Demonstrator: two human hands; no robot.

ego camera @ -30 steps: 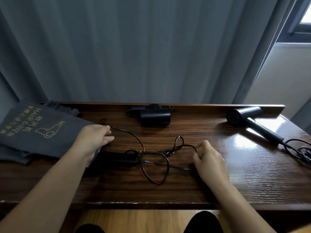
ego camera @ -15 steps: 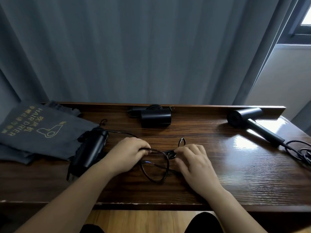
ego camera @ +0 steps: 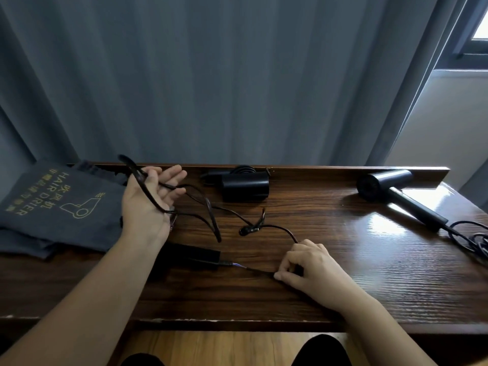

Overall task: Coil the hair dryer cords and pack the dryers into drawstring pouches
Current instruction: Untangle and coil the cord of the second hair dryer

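Currently in hand: 1 black cord (ego camera: 211, 207), running from the near hair dryer (ego camera: 190, 256), which lies on the worktop (ego camera: 343, 273) partly hidden under the left forearm. Left hand (ego camera: 150, 199): raised palm-up above the worktop's left end, fingers nearly straight, grip released, with 1 or 2 loops of cord draped across the palm and trailing down to the wood. Right hand (ego camera: 309, 268): resting on the worktop, fingers curled, pinching the cord a short way from where it leaves the dryer handle. Plug end (ego camera: 248, 230): lying loose between the 2 hands. Handling advice, as a judgement: the right hand should feed slack steadily while the left gathers even loops of like size, letting the cord lie in its natural curl so it does not kink; the stretch beside the handle wants a gentle bend, not a tight fold. Also on the worktop: a folded dryer (ego camera: 245, 184) with its cord already bundled at the back edge, and another dryer (ego camera: 396, 191) at the right with loose cord (ego camera: 472, 236). Drawstring pouch (ego camera: 60, 204): dark grey, flat at the left, printed in gold with a dryer outline, the words "HAIR DRIER", and Chinese characters too small to read reliably.
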